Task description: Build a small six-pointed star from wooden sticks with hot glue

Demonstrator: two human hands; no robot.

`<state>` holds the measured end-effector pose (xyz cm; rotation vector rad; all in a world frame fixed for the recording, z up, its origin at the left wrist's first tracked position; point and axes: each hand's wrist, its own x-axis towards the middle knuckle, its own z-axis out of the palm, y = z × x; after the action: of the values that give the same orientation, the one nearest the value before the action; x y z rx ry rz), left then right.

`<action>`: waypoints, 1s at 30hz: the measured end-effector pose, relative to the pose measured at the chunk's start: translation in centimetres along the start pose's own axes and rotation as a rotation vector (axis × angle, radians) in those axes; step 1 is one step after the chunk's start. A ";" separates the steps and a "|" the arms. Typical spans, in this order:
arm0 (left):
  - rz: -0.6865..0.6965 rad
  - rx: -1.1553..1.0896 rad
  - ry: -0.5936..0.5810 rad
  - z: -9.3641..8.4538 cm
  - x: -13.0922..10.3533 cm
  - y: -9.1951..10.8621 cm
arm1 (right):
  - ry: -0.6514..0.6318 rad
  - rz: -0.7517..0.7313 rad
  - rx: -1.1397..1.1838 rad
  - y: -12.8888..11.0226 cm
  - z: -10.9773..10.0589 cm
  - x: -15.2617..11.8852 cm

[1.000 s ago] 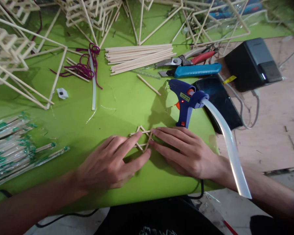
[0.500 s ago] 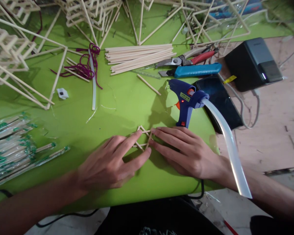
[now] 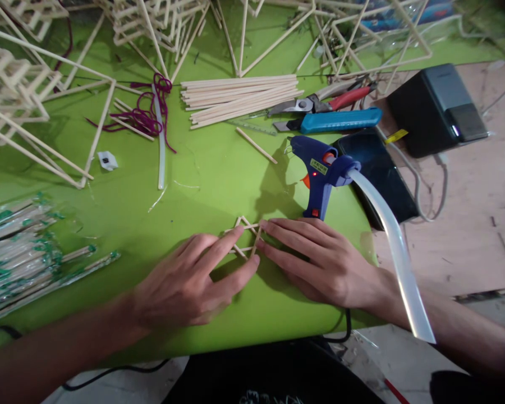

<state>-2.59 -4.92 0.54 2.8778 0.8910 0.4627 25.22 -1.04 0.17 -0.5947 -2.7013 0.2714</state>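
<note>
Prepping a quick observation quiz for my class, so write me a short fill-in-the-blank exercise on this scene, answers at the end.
1. The left hand and right hand both touch a small frame shaped like a ____.
2. The glue gun is nearer the ____ hand.
3. The cutter lies with its ____ exposed.
4. The colour of the tangled string is ____.

Missing words: star; right; blade; purple.

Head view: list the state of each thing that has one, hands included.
Star, sticks crossed
Left hand, spread, touching star
Right hand, open, fingertips at star's edge
Glue gun, lit red, glue stick inserted
Cutter, blade out
Black box, small light on
Yarn, tangled
Bare sticks, piled
Packed sticks, in clear wrappers
</note>
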 end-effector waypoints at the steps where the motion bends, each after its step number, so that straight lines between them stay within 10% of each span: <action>1: 0.000 -0.003 -0.002 0.0 0.0 0.0 | 0.004 -0.001 -0.002 0.0 0.0 0.0; 30: 0.006 0.008 0.031 0.0 0.0 0.1 | -0.019 0.001 -0.006 0.0 -0.2 0.0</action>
<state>-2.49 -4.99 0.56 2.8892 0.8915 0.5074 25.27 -1.01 0.33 -0.5981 -2.7210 0.2707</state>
